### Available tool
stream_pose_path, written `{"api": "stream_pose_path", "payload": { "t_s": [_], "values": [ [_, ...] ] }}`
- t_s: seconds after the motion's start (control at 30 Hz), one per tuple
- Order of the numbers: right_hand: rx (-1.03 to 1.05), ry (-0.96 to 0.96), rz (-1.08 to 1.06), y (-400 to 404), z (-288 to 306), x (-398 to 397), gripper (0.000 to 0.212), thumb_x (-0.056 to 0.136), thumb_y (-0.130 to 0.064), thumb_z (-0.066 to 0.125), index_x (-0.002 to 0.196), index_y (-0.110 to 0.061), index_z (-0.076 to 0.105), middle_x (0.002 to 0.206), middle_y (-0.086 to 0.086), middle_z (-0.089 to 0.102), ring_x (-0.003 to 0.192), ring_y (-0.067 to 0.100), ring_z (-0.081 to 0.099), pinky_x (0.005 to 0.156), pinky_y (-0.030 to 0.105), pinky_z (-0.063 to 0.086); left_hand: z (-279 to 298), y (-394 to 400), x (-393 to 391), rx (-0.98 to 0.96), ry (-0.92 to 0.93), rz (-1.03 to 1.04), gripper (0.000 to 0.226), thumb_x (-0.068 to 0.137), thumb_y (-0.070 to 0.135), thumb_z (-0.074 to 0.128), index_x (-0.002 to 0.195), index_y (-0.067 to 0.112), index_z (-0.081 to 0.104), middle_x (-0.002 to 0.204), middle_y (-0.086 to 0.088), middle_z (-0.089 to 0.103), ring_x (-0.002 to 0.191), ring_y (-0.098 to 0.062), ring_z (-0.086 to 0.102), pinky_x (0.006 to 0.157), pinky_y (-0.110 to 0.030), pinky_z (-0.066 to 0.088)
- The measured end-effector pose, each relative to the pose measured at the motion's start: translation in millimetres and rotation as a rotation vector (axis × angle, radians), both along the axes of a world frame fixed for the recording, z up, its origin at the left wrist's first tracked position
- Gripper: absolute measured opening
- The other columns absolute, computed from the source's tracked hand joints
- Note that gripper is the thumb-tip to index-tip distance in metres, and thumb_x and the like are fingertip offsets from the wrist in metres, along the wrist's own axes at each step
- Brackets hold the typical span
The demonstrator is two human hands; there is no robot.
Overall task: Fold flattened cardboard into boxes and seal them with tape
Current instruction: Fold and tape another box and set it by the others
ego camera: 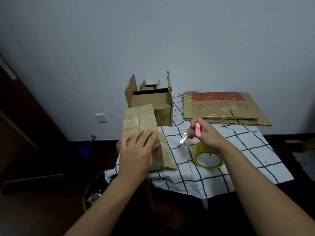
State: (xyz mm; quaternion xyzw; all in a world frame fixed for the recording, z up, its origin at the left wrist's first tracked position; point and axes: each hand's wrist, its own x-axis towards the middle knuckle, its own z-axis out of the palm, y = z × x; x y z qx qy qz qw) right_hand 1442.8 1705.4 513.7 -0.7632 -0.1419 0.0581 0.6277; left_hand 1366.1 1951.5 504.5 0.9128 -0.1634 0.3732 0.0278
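Observation:
A folded cardboard box (138, 120) with taped seams lies at the table's left edge. My left hand (139, 149) rests flat on its top, fingers straight. My right hand (202, 132) grips a pink utility knife (198, 131) and pinches a short strip of clear tape (183, 138) above the cloth. A roll of yellowish clear tape (208, 157) lies flat on the cloth just below that hand.
An open cardboard box (153, 101) with raised flaps stands behind the taped one. Flattened cardboard sheets (221, 108) lie at the back right on the checked tablecloth (238, 150). A waste bin (95, 193) stands on the dark floor at lower left.

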Motion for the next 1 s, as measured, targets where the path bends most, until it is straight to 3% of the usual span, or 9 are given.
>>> {"api": "stream_pose_path", "payload": {
  "t_s": [0.13, 0.27, 0.4, 0.5, 0.67, 0.8, 0.9, 1.0],
  "values": [
    [0.066, 0.015, -0.043, -8.1, 6.3, -3.8, 0.023, 0.092, 0.008, 0.056, 0.089, -0.012, 0.043, 0.080, 0.010, 0.063, 0.081, 0.019, 0.064, 0.081, 0.028, 0.050, -0.1, -2.5, -5.8, 0.081, 0.080, 0.011, 0.053, 0.080, 0.019, 0.065, 0.130, 0.033, 0.057, 0.126, -0.003, 0.060, 0.115, -0.029, 0.054, 0.088, -0.045, 0.037],
    [0.104, 0.004, -0.087, -5.8, 17.9, -9.1, 0.027, 0.091, 0.008, 0.057, 0.086, -0.013, 0.040, 0.082, 0.012, 0.065, 0.082, 0.015, 0.068, 0.074, 0.018, 0.050, 5.3, -6.6, -5.2, 0.156, 0.124, 0.018, 0.056, 0.066, 0.018, 0.080, 0.117, 0.033, 0.063, 0.122, -0.006, 0.059, 0.108, -0.031, 0.050, 0.081, -0.042, 0.035],
    [0.229, -0.041, -0.237, 6.6, 33.4, -9.8, 0.031, 0.090, 0.009, 0.057, 0.083, -0.014, 0.037, 0.078, 0.010, 0.065, 0.056, 0.012, 0.058, 0.050, 0.017, 0.041, 7.0, -5.6, -0.5, 0.178, 0.127, -0.002, 0.054, 0.067, 0.017, 0.078, 0.116, 0.033, 0.061, 0.121, -0.006, 0.060, 0.106, -0.031, 0.051, 0.078, -0.039, 0.027],
    [0.312, -0.042, -0.289, 23.1, 43.0, -6.2, 0.034, 0.089, 0.005, 0.061, 0.082, -0.017, 0.036, 0.080, 0.005, 0.073, 0.045, 0.017, 0.049, 0.043, 0.022, 0.037, 4.8, -2.1, 1.8, 0.194, 0.102, 0.000, 0.057, 0.066, 0.016, 0.078, 0.119, 0.034, 0.062, 0.120, -0.006, 0.060, 0.105, -0.031, 0.052, 0.078, -0.039, 0.028],
    [0.337, -0.024, -0.314, 52.9, 45.4, -2.7, 0.031, 0.090, 0.002, 0.062, 0.090, -0.017, 0.038, 0.103, 0.018, 0.067, 0.068, 0.029, 0.070, 0.057, 0.035, 0.055, 2.1, -1.0, 2.8, 0.173, 0.062, -0.017, 0.042, 0.078, 0.022, 0.053, 0.117, 0.033, 0.064, 0.118, -0.006, 0.062, 0.104, -0.030, 0.050, 0.078, -0.039, 0.029],
    [0.263, -0.060, -0.345, 68.9, 41.2, -3.4, 0.035, 0.087, 0.001, 0.067, 0.100, -0.016, 0.039, 0.103, 0.005, 0.066, 0.089, 0.032, 0.071, 0.072, 0.045, 0.062, -3.5, 1.2, 4.1, 0.155, 0.071, -0.058, 0.059, 0.080, 0.022, 0.075, 0.135, 0.032, 0.056, 0.121, -0.001, 0.061, 0.107, -0.024, 0.057, 0.079, -0.038, 0.035],
    [0.086, -0.088, -0.320, 80.8, 35.0, -5.6, 0.045, 0.082, -0.016, 0.078, 0.106, -0.019, 0.040, 0.109, -0.007, 0.060, 0.097, 0.024, 0.067, 0.077, 0.048, 0.060, -5.3, 0.4, 4.6, 0.059, 0.030, -0.073, 0.041, 0.092, 0.036, 0.060, 0.131, 0.023, 0.060, 0.119, 0.001, 0.062, 0.107, -0.018, 0.060, 0.082, -0.035, 0.042],
    [-0.030, -0.083, -0.268, 86.8, 26.1, -10.6, 0.052, 0.078, -0.026, 0.079, 0.109, -0.022, 0.038, 0.120, -0.012, 0.053, 0.106, 0.020, 0.060, 0.088, 0.052, 0.055, -9.2, 0.9, 2.2, 0.001, -0.009, 0.012, 0.038, 0.094, 0.046, 0.051, 0.117, 0.020, 0.066, 0.119, -0.001, 0.064, 0.110, -0.021, 0.061, 0.091, -0.041, 0.040]
  ]
}}
